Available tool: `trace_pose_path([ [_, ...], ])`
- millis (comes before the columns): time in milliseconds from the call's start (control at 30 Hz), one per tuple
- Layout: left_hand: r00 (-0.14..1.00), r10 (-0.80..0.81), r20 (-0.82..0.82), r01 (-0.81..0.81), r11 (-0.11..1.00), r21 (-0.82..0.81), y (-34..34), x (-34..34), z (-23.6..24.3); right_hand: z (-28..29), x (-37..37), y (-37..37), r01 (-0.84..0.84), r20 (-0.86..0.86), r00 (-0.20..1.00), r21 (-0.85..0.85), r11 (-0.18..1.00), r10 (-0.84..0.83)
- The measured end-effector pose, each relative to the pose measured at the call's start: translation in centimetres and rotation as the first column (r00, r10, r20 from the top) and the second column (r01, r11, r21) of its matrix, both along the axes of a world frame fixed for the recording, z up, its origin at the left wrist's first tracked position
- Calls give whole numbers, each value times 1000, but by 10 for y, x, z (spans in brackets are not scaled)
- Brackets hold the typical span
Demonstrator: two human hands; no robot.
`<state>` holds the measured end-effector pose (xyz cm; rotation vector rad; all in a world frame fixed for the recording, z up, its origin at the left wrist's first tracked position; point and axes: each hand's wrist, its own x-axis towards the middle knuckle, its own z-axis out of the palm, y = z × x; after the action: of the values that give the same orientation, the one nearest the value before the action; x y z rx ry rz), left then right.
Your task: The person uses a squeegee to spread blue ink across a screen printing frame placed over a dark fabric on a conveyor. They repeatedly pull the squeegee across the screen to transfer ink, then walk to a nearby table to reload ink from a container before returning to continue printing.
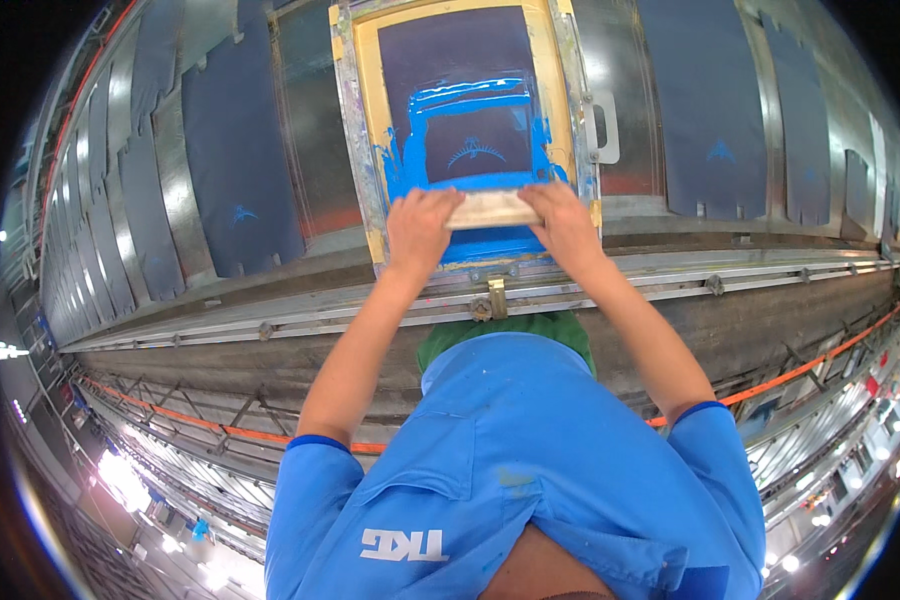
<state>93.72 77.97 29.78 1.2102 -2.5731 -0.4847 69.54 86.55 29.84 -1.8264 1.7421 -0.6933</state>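
A screen-printing frame with a yellowish inner border rests on the long bench below me. Bright blue ink is smeared over its dark mesh, around a patch with a light blue arched design. My left hand is closed on the left end of a pale squeegee, which lies crosswise over the blue ink low in the frame. My right hand grips the squeegee's right end.
Dark fabric panels line the metal bench on both sides, some printed with small blue motifs, like the panel at right. A metal rail with clamps runs along the near edge. An orange strip runs lower down.
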Motion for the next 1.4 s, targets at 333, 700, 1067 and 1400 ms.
trace_pose_path([
  [333, 996, 49, 78, -48, 999, -10, -127, -39, 9, 2, -44, -130, -16, -100, 995, -162, 987, 0],
  [700, 994, -22, 105, 23, 1000, -9, -9, -7, -4, -10, -10, -9, 11, 21, 1000, -45, 999, -10],
  [1067, 999, -7, -36, 9, 999, 51, 31, 0, 9, -56, -129, -97, 594, 262, 772, 26, 804, -579],
  [1400, 987, 108, -122, -101, 993, 60, 69, 43, 15, -9, -85, -132, 624, 228, 772, -91, 776, -593],
])
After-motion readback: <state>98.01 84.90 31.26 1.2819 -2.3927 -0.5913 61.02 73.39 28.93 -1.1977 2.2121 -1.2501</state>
